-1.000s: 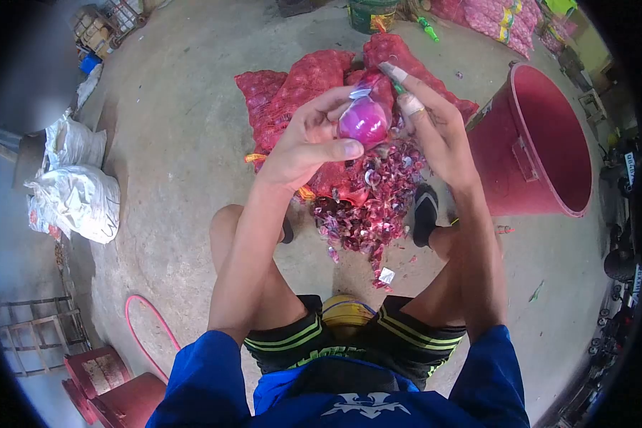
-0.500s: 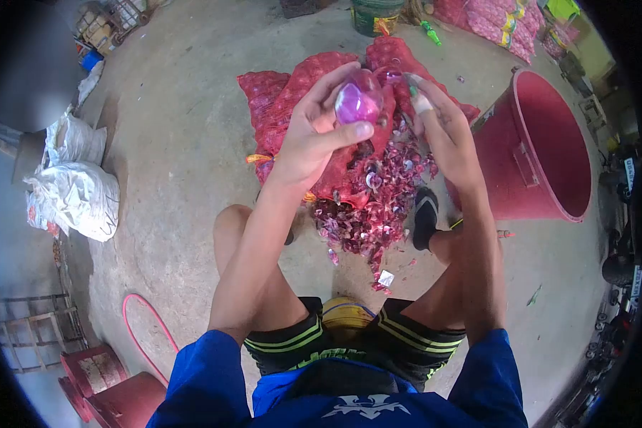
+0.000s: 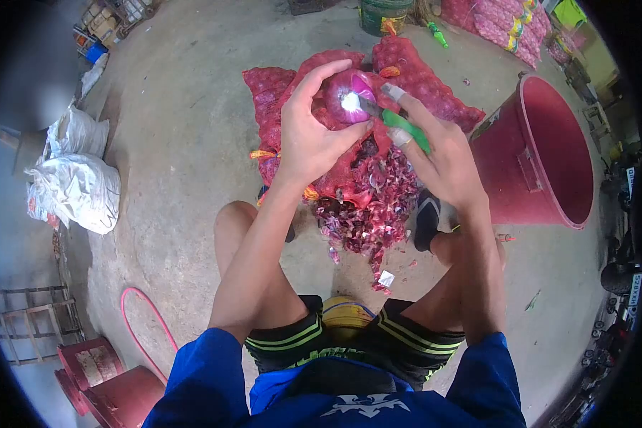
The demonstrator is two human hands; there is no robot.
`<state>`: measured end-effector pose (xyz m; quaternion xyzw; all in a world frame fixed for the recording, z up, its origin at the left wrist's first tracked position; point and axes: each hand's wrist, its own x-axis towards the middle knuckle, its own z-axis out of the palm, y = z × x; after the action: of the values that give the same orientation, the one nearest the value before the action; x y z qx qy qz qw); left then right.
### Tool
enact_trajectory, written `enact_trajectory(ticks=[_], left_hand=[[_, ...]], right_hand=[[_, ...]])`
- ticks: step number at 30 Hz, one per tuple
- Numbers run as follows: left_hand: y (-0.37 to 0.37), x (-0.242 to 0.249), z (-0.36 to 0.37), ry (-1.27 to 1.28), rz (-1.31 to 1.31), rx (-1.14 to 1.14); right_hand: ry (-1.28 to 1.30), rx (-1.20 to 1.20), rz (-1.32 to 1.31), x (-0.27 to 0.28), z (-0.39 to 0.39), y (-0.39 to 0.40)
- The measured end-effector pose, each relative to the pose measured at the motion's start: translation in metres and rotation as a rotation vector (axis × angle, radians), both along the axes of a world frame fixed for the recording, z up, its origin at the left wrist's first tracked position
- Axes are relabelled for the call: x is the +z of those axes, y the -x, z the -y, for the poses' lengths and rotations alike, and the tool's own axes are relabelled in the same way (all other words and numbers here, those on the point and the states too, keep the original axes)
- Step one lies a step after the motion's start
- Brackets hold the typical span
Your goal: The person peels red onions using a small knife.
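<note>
A red onion (image 3: 337, 96) is gripped between the thumb and fingers of my left hand (image 3: 311, 128), with a pale, bright patch facing me. My right hand (image 3: 439, 146) closes round the green handle of a small knife (image 3: 406, 128), its blade at the onion's right side. The thumb and a finger of that hand wear pale wraps. Below my hands, a pile of purple onion skins (image 3: 371, 232) spreads over the floor. Red mesh sacks of onions (image 3: 424, 85) lie just beyond, partly hidden by my hands.
A large red tub (image 3: 503, 171) stands to the right of the skins. White sacks (image 3: 78, 189) sit at the left, above red containers (image 3: 125, 396) and a pink hose (image 3: 144, 291). At the back are a green bucket (image 3: 382, 18) and more onion sacks (image 3: 503, 28).
The onion has turned in my left hand, showing its pale patch. My right hand has come closer, bringing the knife blade to the onion; the green handle now shows plainly.
</note>
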<state>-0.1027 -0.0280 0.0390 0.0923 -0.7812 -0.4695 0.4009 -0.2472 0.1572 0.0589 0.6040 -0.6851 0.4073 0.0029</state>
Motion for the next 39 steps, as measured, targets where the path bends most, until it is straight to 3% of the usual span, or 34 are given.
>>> enact_trajectory(ticks=[12, 14, 15, 18, 19, 21, 22, 24, 32, 35, 37, 38, 39], left_hand=[[-0.002, 0.001, -0.003, 0.006, -0.011, 0.05], [-0.002, 0.004, 0.0, -0.034, 0.009, 0.064], [-0.003, 0.004, 0.003, -0.056, 0.015, 0.065], [-0.004, 0.001, 0.008, -0.059, 0.039, 0.09], [-0.005, -0.001, 0.01, -0.039, 0.057, 0.113], [-0.005, -0.002, 0.012, -0.047, 0.066, 0.09], [-0.005, -0.002, 0.012, -0.059, 0.076, 0.065], [-0.006, -0.003, 0.01, -0.059, 0.069, 0.053], [-0.003, 0.001, 0.002, -0.06, 0.014, 0.07], [-0.002, 0.003, 0.002, 0.056, 0.029, 0.101], [0.0, 0.0, 0.004, 0.024, 0.025, 0.099], [0.001, -0.001, 0.005, 0.024, 0.029, 0.095], [0.003, -0.002, 0.006, -0.024, 0.005, 0.082]], right_hand=[[-0.025, -0.157, -0.21, -0.004, 0.007, -0.012], [-0.12, -0.092, 0.339, -0.004, 0.011, -0.017], [-0.227, -0.041, 0.805, -0.007, 0.015, -0.012], [-0.237, 0.081, 0.942, -0.003, 0.015, -0.006], [-0.236, 0.084, 0.94, -0.004, 0.016, -0.008], [-0.079, 0.062, 0.456, -0.011, 0.015, -0.012], [-0.079, 0.061, 0.455, -0.012, 0.015, -0.012], [-0.063, 0.043, 0.198, -0.013, 0.016, -0.012], [0.085, 0.021, 0.113, -0.015, 0.026, -0.019], [-0.064, 0.003, 0.214, -0.018, 0.03, -0.012], [0.144, 0.053, 0.296, -0.035, 0.041, -0.006], [0.145, 0.049, 0.299, -0.039, 0.041, -0.006], [0.097, 0.052, 0.5, -0.038, 0.041, -0.006]])
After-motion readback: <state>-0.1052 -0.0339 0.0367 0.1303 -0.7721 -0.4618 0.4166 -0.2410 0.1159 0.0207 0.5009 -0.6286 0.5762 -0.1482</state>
